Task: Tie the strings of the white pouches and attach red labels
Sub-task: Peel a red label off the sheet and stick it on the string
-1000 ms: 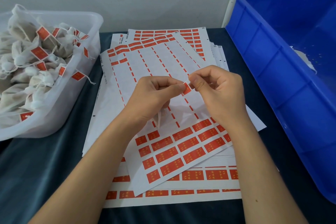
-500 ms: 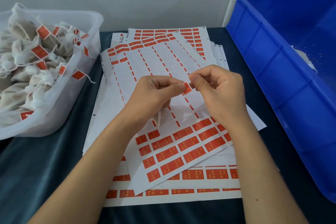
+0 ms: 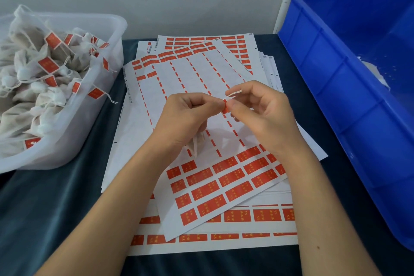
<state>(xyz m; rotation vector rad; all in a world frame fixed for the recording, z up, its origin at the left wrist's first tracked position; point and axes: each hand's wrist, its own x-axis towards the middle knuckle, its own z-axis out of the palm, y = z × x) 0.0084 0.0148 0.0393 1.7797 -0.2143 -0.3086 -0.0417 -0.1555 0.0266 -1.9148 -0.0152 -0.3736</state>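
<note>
Two hands are seen above the middle of a dark table (image 3: 56,208). One small red label (image 3: 225,105) is pinched between the thumb and forefinger of the left hand (image 3: 186,119) and the fingertips of the right hand (image 3: 264,116); its long axis runs roughly toward and away from the table's far edge, slightly tilted. Two pale string ends (image 3: 234,93) stick out just above the label, pointing toward the right and far edges — they are held against the right forefinger. The remaining fingers of both hands are curled inward. One white pouch (image 3: 197,143) hangs beneath the left palm, largely hidden, its lower tip pointing down at the sheets.

A fanned pile of label sheets (image 3: 201,78) covers the middle of the table; their exact number cannot be told. The top sheet is mostly stripped, with rows of red labels left at its near edge.

One translucent tub (image 3: 67,141) stands at the left edge, heaped with labelled pouches (image 3: 33,69) — too many and too overlapped to count. One blue crate (image 3: 336,78) occupies the right edge.
</note>
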